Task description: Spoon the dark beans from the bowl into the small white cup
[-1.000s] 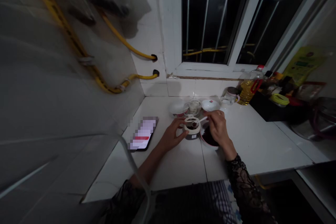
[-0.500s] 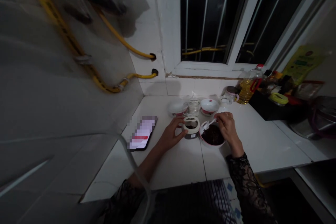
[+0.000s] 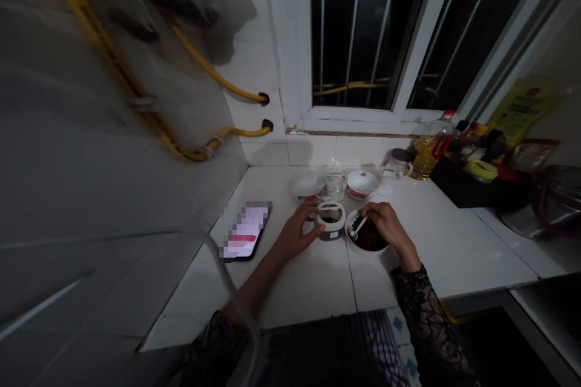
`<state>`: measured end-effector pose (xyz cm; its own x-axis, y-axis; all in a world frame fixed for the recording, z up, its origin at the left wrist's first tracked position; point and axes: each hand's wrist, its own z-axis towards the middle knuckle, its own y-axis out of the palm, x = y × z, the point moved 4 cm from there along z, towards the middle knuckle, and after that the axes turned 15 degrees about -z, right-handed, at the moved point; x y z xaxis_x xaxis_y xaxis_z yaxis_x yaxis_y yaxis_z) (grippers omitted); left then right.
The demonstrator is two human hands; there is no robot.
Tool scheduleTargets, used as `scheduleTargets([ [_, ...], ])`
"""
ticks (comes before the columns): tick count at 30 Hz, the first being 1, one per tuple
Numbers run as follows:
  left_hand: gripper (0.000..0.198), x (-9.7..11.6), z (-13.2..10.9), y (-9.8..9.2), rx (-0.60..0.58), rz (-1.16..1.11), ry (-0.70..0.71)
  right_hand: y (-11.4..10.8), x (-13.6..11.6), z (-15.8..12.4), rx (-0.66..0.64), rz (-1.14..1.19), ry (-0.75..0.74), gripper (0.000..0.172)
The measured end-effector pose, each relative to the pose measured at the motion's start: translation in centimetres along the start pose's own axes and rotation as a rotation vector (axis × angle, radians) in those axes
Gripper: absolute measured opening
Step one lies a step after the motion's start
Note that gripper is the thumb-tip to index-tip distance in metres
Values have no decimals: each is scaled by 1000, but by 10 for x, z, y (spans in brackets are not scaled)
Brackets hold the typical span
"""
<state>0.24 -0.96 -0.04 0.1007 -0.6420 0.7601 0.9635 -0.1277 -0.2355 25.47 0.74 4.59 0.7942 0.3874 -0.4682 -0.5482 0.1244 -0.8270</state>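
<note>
My left hand (image 3: 297, 234) is wrapped round a small dark jar with a white rim (image 3: 330, 221) on the white counter (image 3: 308, 290). Right beside the jar stands a white bowl (image 3: 365, 236) full of dark paste. My right hand (image 3: 389, 228) is closed on a white spoon (image 3: 358, 229), whose tip lies in the bowl's dark contents.
A phone (image 3: 246, 230) lies left of the jar. Behind stand two white bowls (image 3: 362, 183), a glass (image 3: 335, 185), a lidded jar (image 3: 399, 162) and an oil bottle (image 3: 429, 150). A dark tray of condiments (image 3: 472, 184) and a pot (image 3: 551, 202) sit at the right.
My right hand has carried the spoon from over the jar across to the bowl and dipped it in. My left hand has stayed on the jar.
</note>
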Motion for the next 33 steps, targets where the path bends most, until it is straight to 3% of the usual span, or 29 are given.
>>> scheduleTargets([
  [11,24,1,1,-1,-4,-5,11,1,18,-1,26,301,279,19],
  [33,24,-3,0,0,0,2,13,1,21,-3,121,128,275,22],
])
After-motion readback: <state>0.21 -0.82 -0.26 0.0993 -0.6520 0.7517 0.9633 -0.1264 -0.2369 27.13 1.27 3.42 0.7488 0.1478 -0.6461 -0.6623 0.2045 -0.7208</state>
